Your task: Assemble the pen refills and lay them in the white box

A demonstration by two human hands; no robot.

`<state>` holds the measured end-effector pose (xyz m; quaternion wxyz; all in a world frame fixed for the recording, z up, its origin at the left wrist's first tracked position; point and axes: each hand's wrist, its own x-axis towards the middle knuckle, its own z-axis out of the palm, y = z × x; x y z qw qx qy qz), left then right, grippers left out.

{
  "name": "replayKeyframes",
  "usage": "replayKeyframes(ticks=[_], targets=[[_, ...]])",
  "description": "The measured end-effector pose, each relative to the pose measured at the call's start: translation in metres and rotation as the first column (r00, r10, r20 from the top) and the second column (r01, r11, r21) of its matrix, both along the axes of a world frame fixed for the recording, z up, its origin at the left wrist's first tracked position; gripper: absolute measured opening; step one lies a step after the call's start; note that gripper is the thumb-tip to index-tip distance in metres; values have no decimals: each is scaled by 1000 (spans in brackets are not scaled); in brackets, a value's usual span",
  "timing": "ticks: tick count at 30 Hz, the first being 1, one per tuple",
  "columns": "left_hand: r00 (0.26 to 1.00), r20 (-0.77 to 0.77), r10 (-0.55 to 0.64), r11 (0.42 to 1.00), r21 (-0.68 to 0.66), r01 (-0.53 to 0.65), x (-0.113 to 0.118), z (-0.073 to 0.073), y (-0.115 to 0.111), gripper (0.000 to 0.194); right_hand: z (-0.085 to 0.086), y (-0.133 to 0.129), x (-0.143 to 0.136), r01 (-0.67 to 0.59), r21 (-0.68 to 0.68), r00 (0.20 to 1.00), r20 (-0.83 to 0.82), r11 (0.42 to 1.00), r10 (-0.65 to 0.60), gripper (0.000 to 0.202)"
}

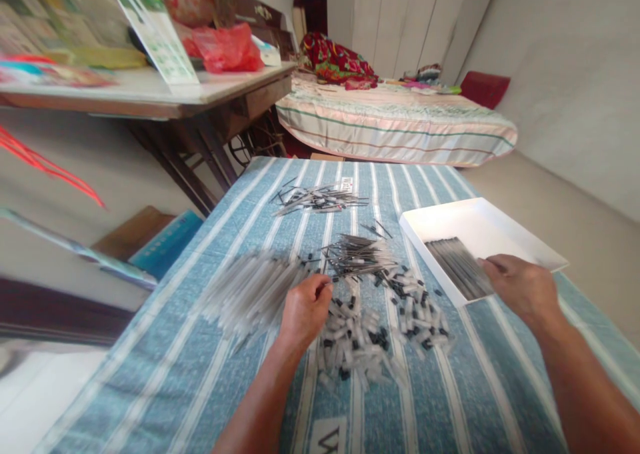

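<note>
My left hand [306, 311] is closed in a pinch over the middle of the table; what sits between its fingers is too small to make out. Beside it on the left lies a blurred heap of translucent pen barrels [250, 291]. Just beyond are dark, thin pen refills [357, 254]. Small whitish caps with black ends [357, 337] are piled to its right. My right hand [523, 287] reaches over the near right side of a white open box [445, 217]. Its fingers are closed at the edge of a row of dark pens [457, 267], seemingly on one pen.
More refills [320, 199] lie toward the far end of the striped blue tablecloth [210, 374]. At the left stands a wooden desk [185, 104] with a red plastic bag [227, 47]. A bed [400, 121] is beyond the table, with a blue box [165, 244] low at left.
</note>
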<state>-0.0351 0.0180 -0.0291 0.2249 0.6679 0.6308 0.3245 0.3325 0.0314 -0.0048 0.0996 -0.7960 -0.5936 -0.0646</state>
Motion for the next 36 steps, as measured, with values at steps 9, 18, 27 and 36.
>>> replayKeyframes(ticks=[9, 18, 27, 36], targets=[[990, -97, 105, 991, 98, -96, -10, 3, 3, 23, -12, -8, -118, -612, 204, 746, -172, 764, 643, 27], [835, -535, 132, 984, -29, -175, -12, 20, -4, 23, -30, 14, -177, -611, 36, 791, 27, 791, 611, 13], [705, -707, 53, 979, -103, -177, -7, 25, -6, 15, -42, 13, -182, -634, 51, 772, 102, 772, 628, 12], [653, -756, 46, 982, -85, -168, -1, 22, -6, 19, -47, 14, -183, -658, 120, 752, 144, 743, 643, 12]])
